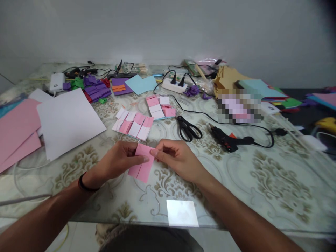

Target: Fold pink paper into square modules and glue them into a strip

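A folded piece of pink paper (140, 168) with a crease along its length is held over the table between both hands. My left hand (126, 157) pinches it from the left, thumb lying across its front. At its upper right edge, my right hand (175, 155) grips it between thumb and fingers; the fingertips behind the paper are hidden. Just beyond the hands lies a set of pink and white folded paper pieces (133, 123), with a second similar set (160, 106) behind it. Black-handled scissors (188, 128) rest near my right hand.
White sheets (70, 122) and pink sheets (19, 131) lie at the left. A black glue gun (229, 138) with its cord sits at the right, near a white power strip (174, 85). Purple folded paper (97, 91) and coloured sheets (262, 89) line the back. The table's front edge (147, 224) is close.
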### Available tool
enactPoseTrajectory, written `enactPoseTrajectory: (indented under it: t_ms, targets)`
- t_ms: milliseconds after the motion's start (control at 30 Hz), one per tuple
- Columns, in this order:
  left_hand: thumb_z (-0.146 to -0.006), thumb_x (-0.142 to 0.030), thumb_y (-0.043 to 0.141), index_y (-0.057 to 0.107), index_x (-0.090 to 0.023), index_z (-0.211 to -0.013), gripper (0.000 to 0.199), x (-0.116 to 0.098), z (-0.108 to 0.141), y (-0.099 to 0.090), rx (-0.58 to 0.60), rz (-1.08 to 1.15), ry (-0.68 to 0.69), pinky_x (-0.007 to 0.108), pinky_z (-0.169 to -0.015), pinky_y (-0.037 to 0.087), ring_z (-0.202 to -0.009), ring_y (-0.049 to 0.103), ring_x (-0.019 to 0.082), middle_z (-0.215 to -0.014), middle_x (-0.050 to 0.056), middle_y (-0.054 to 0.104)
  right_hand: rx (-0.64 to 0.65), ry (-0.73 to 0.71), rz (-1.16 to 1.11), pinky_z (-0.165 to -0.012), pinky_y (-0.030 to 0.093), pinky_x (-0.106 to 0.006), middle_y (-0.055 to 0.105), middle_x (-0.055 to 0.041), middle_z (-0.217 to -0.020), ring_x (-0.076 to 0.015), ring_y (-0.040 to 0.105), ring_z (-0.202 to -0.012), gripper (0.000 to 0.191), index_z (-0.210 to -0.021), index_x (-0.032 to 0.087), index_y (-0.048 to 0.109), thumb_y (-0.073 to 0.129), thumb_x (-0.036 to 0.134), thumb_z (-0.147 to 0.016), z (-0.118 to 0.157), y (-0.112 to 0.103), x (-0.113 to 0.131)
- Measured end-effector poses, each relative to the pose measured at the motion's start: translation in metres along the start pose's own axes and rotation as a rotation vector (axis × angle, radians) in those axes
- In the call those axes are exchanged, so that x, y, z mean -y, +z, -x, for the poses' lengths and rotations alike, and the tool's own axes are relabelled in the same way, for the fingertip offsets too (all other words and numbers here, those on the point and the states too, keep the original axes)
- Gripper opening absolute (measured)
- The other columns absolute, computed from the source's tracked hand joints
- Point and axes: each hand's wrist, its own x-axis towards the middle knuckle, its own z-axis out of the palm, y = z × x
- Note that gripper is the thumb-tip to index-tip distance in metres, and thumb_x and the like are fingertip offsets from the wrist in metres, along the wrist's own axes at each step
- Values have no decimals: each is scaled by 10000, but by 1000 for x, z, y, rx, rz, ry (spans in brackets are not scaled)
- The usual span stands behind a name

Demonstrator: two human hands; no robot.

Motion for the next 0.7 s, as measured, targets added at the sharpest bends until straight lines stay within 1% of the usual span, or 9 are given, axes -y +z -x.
enactPoseTrajectory:
  t_ms: [67,133,200,267,400,500,567,700]
  targets:
    - [-879,-391,757,782,-143,-859,250,-1,0,0,70,27,-63,241,-516,399,-580,553,129,-678,18,667,19,-12,7,-614,420,-261,598,7,-671,-130,526,-637,434,-719,187,627,662,555,-946,0,0,0]
    - [-887,-380,741,743,-141,-830,246,-2,0,-1,138,27,-106,247,-547,400,-601,543,127,-691,9,649,22,-21,34,-609,408,-258,575,15,-662,-126,505,-629,434,-700,191,594,652,535,-959,1,0,0]
    - [-885,-366,738,708,-143,-806,238,-2,-1,-2,196,1,-113,252,-576,404,-619,530,126,-695,-4,624,7,-20,61,-589,381,-253,516,35,-635,-117,455,-603,428,-683,198,556,663,512,-954,1,2,0]
    - [-889,-367,734,684,-148,-799,242,-2,-1,-2,218,-16,-99,255,-598,403,-634,517,124,-700,-13,604,4,-12,62,-588,376,-252,502,38,-644,-117,446,-606,404,-703,201,556,645,496,-964,0,4,-1]
    - [-901,-411,729,664,-153,-817,279,1,-1,-1,162,-1,-67,255,-589,368,-639,473,119,-703,-20,560,25,-3,32,-616,398,-256,544,25,-695,-123,485,-645,354,-755,195,587,636,471,-971,0,6,-2]
    - [-908,-436,723,649,-153,-812,308,2,-1,0,141,-48,-32,252,-569,321,-630,410,108,-688,-34,494,17,-15,62,-607,375,-251,506,36,-673,-116,453,-639,349,-725,192,564,656,429,-963,0,6,-2]
    - [-926,-445,701,650,-150,-800,325,2,0,0,105,-104,-23,253,-566,301,-631,387,107,-679,-36,466,9,-22,77,-590,350,-247,483,42,-662,-112,426,-630,357,-715,190,552,633,417,-979,0,6,-2]
    - [-931,-468,694,685,-143,-843,337,1,0,-1,-13,-117,-27,254,-560,303,-641,420,117,-693,-20,508,44,-16,76,-577,328,-245,475,48,-655,-108,409,-617,345,-734,186,556,608,410,-991,0,6,0]
